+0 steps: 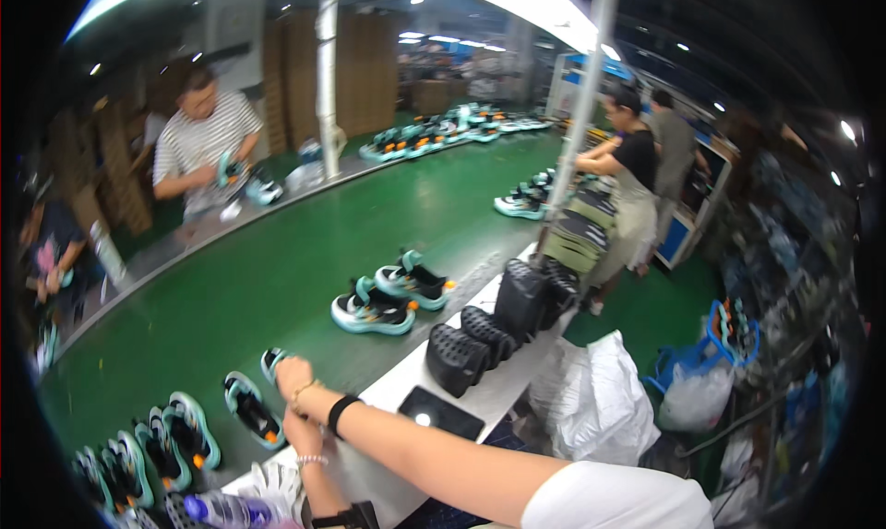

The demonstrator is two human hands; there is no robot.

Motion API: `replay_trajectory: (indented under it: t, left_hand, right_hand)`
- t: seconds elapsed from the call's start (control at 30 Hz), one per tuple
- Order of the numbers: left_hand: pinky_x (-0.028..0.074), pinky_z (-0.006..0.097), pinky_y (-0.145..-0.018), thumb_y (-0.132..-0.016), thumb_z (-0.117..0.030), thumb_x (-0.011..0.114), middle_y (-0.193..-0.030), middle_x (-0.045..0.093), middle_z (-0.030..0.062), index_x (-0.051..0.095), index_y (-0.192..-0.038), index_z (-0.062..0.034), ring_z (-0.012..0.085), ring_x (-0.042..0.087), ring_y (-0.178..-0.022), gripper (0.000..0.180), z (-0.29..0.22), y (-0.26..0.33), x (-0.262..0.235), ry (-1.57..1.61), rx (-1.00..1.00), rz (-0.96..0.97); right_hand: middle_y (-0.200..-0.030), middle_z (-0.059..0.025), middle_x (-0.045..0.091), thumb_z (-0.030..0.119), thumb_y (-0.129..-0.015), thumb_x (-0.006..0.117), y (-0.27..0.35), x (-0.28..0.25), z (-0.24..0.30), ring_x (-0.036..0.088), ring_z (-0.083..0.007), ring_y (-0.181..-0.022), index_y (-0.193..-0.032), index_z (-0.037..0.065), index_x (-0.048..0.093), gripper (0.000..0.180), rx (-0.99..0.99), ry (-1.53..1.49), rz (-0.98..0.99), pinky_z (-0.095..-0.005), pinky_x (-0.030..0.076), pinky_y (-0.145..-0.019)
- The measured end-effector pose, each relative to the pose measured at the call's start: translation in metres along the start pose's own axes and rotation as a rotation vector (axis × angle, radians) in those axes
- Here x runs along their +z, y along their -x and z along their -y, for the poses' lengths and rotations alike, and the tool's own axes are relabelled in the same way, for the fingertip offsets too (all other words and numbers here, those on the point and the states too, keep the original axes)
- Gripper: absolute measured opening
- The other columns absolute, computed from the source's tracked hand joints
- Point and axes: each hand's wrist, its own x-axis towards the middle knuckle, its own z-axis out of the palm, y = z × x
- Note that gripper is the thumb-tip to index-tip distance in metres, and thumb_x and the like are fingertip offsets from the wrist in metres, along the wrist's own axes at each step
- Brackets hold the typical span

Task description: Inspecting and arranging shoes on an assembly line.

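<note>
Sneaker (270, 359) at eight o'clock, right hand (294, 376) grasping it; left hand (300, 429), grip unclear; green surface (277, 266) reaching one o'clock; striped-shirted person (205, 128) at ten.

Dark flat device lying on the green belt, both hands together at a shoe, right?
No: the head view shows the dark flat device lying on the white ledge, not the green belt. The left hand and right hand are together at a shoe.

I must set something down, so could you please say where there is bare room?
The green surface is bare between the middle shoe pair and the striped-shirt worker, and between that pair and the shoes before the black-shirted worker. Rowed shoes crowd lower left.
</note>
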Motion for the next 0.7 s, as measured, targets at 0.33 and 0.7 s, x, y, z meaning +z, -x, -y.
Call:
replay_trajectory:
  t: [0.33,0.7]
  left_hand:
    - [0.050,0.038,-0.074,-0.076,-0.007,0.064,-0.096,0.064,0.0218,0.058,-0.105,0.0065,0.0331,0.065,-0.087,0.032,-0.019,0.000,-0.017,-0.005,-0.050,0.003]
    - [0.048,0.042,-0.078,-0.082,-0.027,0.060,-0.100,0.065,0.0207,0.058,-0.110,0.0010,0.0367,0.062,-0.093,0.039,0.003,-0.007,-0.018,-0.262,0.180,-0.004]
  right_hand:
    - [-0.088,-0.0063,0.069,0.016,-0.077,0.068,-0.012,-0.023,0.019,0.067,-0.0186,-0.082,-0.084,0.006,0.070,0.013,-0.145,-0.021,0.277,-0.0309,0.054,-0.067]
    - [-0.090,-0.0081,0.070,0.018,-0.072,0.070,-0.020,0.008,0.034,0.068,-0.0200,-0.072,-0.082,0.006,0.072,0.016,-0.114,-0.214,0.347,-0.0410,0.055,-0.061]
